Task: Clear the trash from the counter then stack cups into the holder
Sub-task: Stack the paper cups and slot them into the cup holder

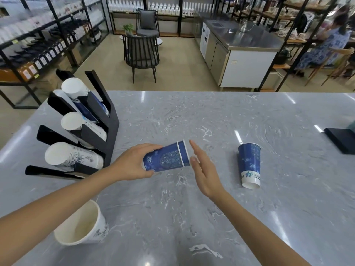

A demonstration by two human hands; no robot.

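Grey marbled stone counter [269, 217] fills the lower two thirds of the frame; left hand [134, 163] at centre grasps a dark blue patterned paper cup stack [167, 158] by its base end, held on its side just above the counter, rims pointing right, two white rim lines showing so at least two cups nested; right hand [204, 167] just right of the rims, released, fingers straight and flat, palm facing the cup mouth, close to it but contact cannot be told; a second tall blue paper cup with white band [249, 165] lies on its side on the counter, right of centre, apart from both hands; white paper cup with grey print [82, 225] at lower left, tilted, mouth up toward the camera, partly behind the left forearm; black angled cup holder [107, 129] at left of the frame, slots slanting up-left; top slot holds blue-and-white cups [82, 95], middle slot white cups [76, 123], lower slot white cups with ink drawing [71, 156]; black flat object [340, 138] at right edge; chairs and shelving blurred beyond.
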